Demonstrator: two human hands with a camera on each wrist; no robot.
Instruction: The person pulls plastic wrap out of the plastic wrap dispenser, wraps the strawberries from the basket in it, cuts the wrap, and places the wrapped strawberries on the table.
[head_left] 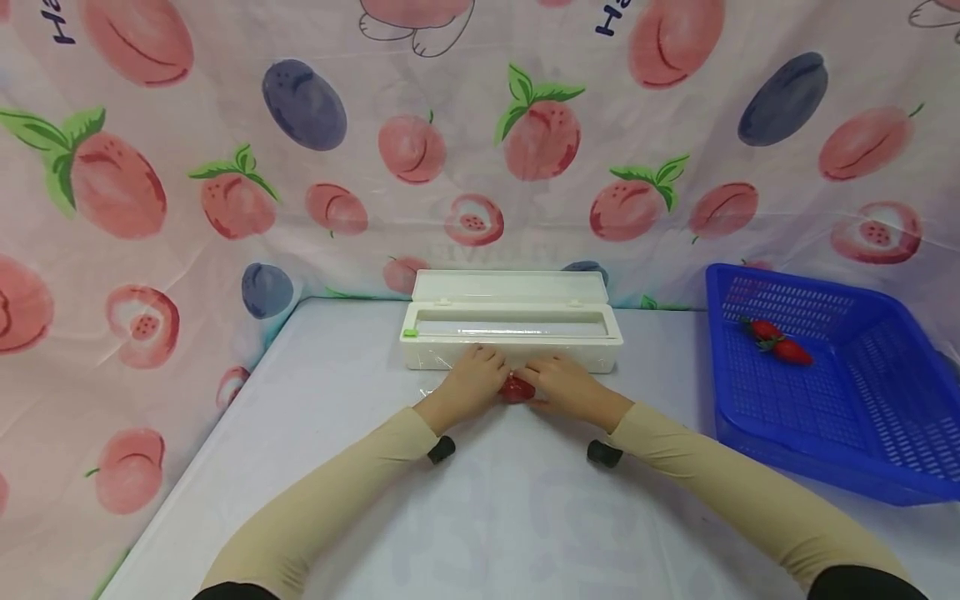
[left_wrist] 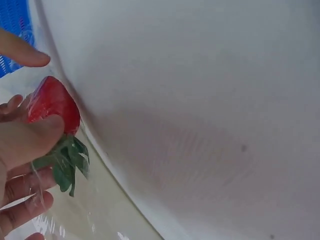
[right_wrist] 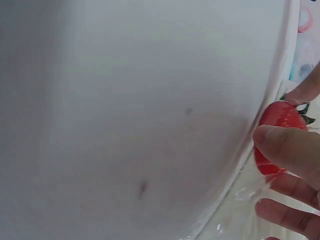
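Between the hands is a red strawberry point(head_left: 516, 389) with green leaves point(left_wrist: 67, 162), wrapped in clear cling film point(right_wrist: 247, 192). My left hand point(head_left: 474, 382) holds it, thumb point(left_wrist: 47, 132) across the red side near the leaves and fingers behind. From the other side my right hand point(head_left: 564, 385) grips the strawberry, its thumb point(right_wrist: 280, 142) lying over the fruit and fingers behind the film. Just beyond both hands stands a white cling film dispenser point(head_left: 510, 353), its lid point(head_left: 510, 287) raised and a film roll point(head_left: 517, 328) showing inside.
At the right stands a blue plastic basket point(head_left: 795, 417) with red strawberries point(head_left: 787, 348) in it. A white cloth covers the table point(head_left: 480, 517). Behind it hangs a pink fruit-print curtain point(head_left: 420, 75). Black wrist cameras point(head_left: 603, 453) sit under the wrists.
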